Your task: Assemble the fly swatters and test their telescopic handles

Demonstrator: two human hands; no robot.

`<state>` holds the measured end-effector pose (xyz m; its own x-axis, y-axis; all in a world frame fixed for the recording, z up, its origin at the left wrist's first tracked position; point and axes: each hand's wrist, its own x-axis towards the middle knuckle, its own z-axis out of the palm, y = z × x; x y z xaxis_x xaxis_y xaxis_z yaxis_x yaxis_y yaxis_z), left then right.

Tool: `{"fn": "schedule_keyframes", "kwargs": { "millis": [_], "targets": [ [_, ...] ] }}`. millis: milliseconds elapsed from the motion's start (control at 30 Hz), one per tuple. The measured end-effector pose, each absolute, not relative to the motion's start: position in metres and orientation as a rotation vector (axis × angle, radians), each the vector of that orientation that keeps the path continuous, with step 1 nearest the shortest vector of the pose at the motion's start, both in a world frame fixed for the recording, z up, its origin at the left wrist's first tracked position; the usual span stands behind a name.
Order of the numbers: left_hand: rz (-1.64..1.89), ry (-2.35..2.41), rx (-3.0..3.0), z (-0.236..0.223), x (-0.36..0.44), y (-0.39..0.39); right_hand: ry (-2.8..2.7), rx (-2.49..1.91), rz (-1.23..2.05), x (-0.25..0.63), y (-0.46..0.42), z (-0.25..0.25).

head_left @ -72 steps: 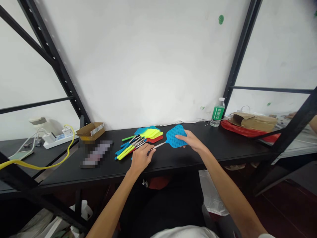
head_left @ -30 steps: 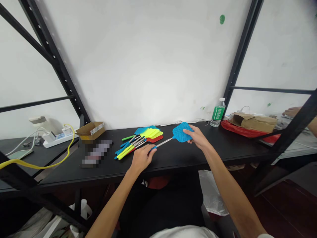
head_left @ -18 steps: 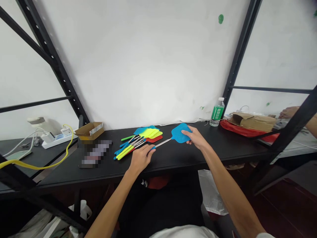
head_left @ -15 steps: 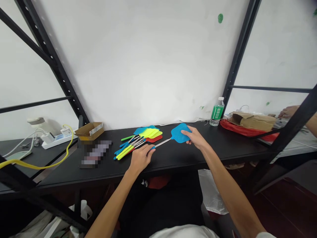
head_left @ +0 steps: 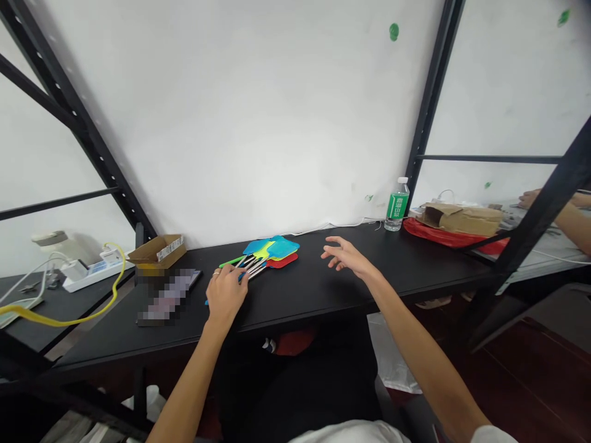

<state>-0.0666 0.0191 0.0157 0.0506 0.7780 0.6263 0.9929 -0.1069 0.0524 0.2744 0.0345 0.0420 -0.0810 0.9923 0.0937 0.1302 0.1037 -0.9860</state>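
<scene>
A pile of fly swatters with blue, yellow and red heads and metal shafts lies on the black table. On top of it rests a blue fly swatter [head_left: 283, 247]. My left hand [head_left: 226, 291] is curled over the handle end of the pile, closed on the blue swatter's handle; most of the handles are hidden under it. A red fly swatter [head_left: 282, 261] sticks out at the pile's right side. My right hand [head_left: 347, 257] hovers above the table to the right of the pile, fingers spread, holding nothing.
Left of the pile lie a blurred-out phone [head_left: 170, 296] and a small cardboard box [head_left: 157, 251]. A water bottle [head_left: 397, 204] stands at the back right, beside a torn carton [head_left: 462, 219] on red plastic [head_left: 455, 239]. Another person's hand [head_left: 530, 198] shows at far right.
The blue fly swatter has moved left onto the pile with my left hand. My right hand has let go of its head and opened. The view has shifted slightly.
</scene>
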Motion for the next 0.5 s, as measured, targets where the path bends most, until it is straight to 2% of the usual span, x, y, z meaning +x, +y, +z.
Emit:
{"fn": "schedule_keyframes", "kwargs": {
  "millis": [300,500],
  "targets": [
    [-0.556,-2.036,-2.004,0.024,-0.094,0.029,-1.492,-1.219,1.102,0.277,0.037,0.039],
    [-0.349,-2.188,-2.177,0.013,-0.128,0.047,-1.506,-1.217,1.099,0.278,0.038,0.038]
  ]
}}
